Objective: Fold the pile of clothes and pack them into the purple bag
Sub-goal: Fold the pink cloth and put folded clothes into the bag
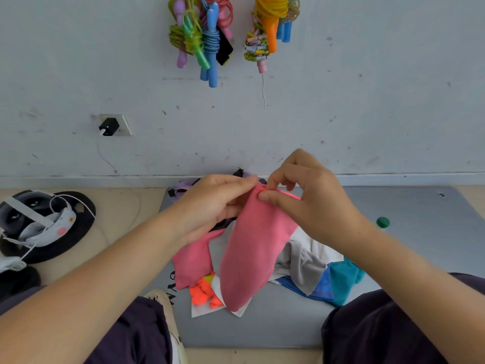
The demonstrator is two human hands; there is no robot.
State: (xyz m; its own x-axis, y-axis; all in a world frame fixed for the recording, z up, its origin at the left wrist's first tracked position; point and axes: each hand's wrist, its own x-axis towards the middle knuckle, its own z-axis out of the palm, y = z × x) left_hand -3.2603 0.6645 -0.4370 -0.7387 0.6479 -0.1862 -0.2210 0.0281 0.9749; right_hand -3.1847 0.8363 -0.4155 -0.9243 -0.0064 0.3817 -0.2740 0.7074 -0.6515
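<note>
A pink garment [252,248] hangs lifted above the pile, and both hands hold its top edge. My left hand [212,203] grips the edge from the left; my right hand [304,195] pinches it from the right. Beneath lies the pile of clothes [309,266] on a grey mat [409,232]: white, grey, blue and teal pieces, plus a neon orange one [202,291]. The purple bag [183,187] lies at the mat's far edge by the wall, mostly hidden behind my hands.
A green cap-like object [382,222] sits on the mat to the right. A headset with straps [34,219] rests on a dark round base on the floor at left. A charger [109,126] is plugged into the wall. Jump ropes [207,35] hang above. My knees frame the mat.
</note>
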